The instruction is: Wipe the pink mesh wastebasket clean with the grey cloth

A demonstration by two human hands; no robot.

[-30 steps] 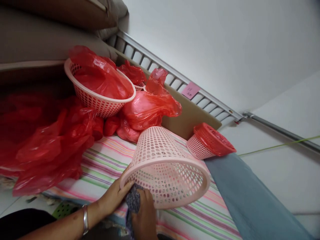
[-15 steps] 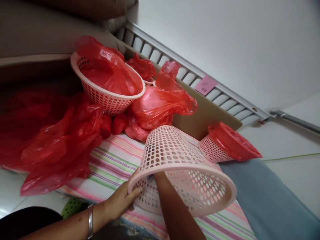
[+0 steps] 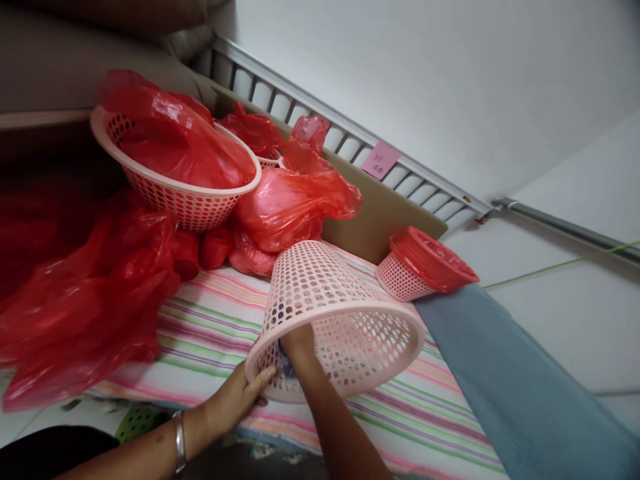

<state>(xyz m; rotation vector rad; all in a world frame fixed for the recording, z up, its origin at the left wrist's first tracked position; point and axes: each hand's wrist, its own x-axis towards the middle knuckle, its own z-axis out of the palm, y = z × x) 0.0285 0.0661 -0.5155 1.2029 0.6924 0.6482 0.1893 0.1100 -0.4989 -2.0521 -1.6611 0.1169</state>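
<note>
A pink perforated plastic basket (image 3: 320,293) lies tipped on its side on a striped cloth (image 3: 210,327). My left hand (image 3: 240,397) grips its rim at the lower left, with a metal bangle on that wrist. My right hand (image 3: 297,343) reaches inside the basket mouth; a bit of blue-grey cloth (image 3: 284,365) shows beside it against the inner wall. The fingers are mostly hidden by the rim.
A large pink basket (image 3: 185,200) lined with red plastic sits at the back left. Red plastic bags (image 3: 80,293) pile up on the left and middle. A small pink basket with a red lid (image 3: 425,267) lies at right. A grey-blue cloth (image 3: 505,393) and a railing (image 3: 350,143) run alongside.
My right hand with the cloth has gone from the basket's rim into its inside. My left hand keeps hold of the rim. The view has shifted slightly.
</note>
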